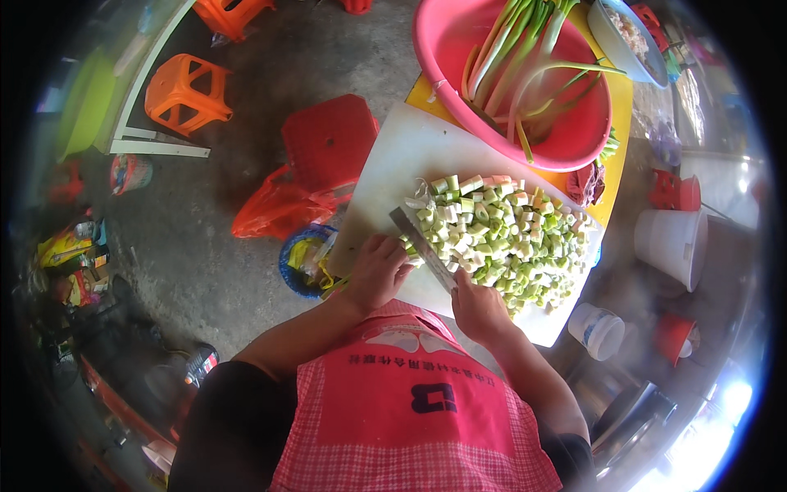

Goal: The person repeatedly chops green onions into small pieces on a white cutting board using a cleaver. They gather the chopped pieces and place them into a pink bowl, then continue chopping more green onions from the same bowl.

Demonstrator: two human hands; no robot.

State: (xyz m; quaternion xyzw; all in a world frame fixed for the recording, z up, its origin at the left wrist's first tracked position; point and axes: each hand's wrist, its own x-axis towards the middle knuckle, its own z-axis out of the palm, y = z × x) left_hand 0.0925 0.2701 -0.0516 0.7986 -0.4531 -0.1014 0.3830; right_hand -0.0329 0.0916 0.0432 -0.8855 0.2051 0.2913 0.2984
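Observation:
My right hand (481, 305) is closed round the handle of a kitchen knife (425, 250), whose blade lies slantwise between my hands. My left hand (379, 270) presses on green stalks (413, 251) beside the blade, fingertips bent; most of the stalks is hidden under the hand. A large heap of chopped green and white stalks (504, 237) spreads right of the knife on a white cutting board (393, 160). Beyond the board, long green onion-like stalks (522, 61) stand in a pink plastic basin (510, 150).
Under the board and basin is a yellow surface (616, 147). A light blue bowl (627, 46) holds pale pieces at the back right. Left of the board are a red stool (329, 138), a red plastic bag (276, 209) and a blue basket (292, 277). White buckets (670, 243) stand right.

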